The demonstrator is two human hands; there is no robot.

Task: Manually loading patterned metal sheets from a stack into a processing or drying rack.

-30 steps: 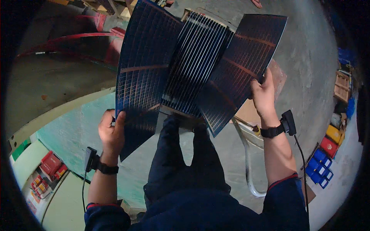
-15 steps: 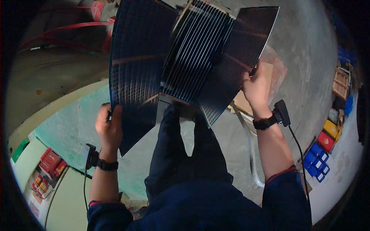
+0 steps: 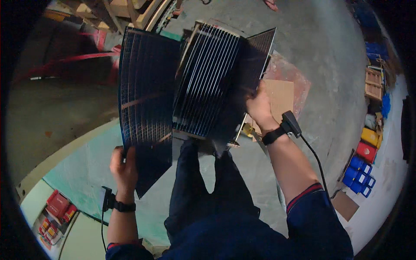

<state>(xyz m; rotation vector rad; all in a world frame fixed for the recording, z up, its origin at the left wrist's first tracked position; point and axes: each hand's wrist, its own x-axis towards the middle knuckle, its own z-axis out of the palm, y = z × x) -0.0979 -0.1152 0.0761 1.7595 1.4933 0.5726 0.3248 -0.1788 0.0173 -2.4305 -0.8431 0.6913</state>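
Observation:
My left hand [image 3: 125, 167] is closed on the lower left edge of a large dark panel [image 3: 147, 99] with a fine grid pattern and thin copper-coloured lines. A second dark panel [image 3: 238, 82] slants on the right, with my right hand [image 3: 260, 106] gripping its outer edge. Between the two panels stands a dark ribbed block [image 3: 206, 78] with bright parallel lines. Whether either panel touches the block is unclear. The fingertips behind both panels are hidden. Each wrist wears a black strap with a small cabled device.
Flat cardboard [image 3: 279, 97] lies beyond my right hand, near a metal tube [image 3: 262, 145]. Wooden pallets [image 3: 121, 13] stand at the far left, above a red frame [image 3: 86, 56]. Blue bins [image 3: 357, 175] line the right wall. Red boxes [image 3: 58, 203] sit at lower left.
My right hand and its panel have moved left, closer to the ribbed block, and the panel appears narrower. The left hand and its panel appear lower in view. The whole view has shifted.

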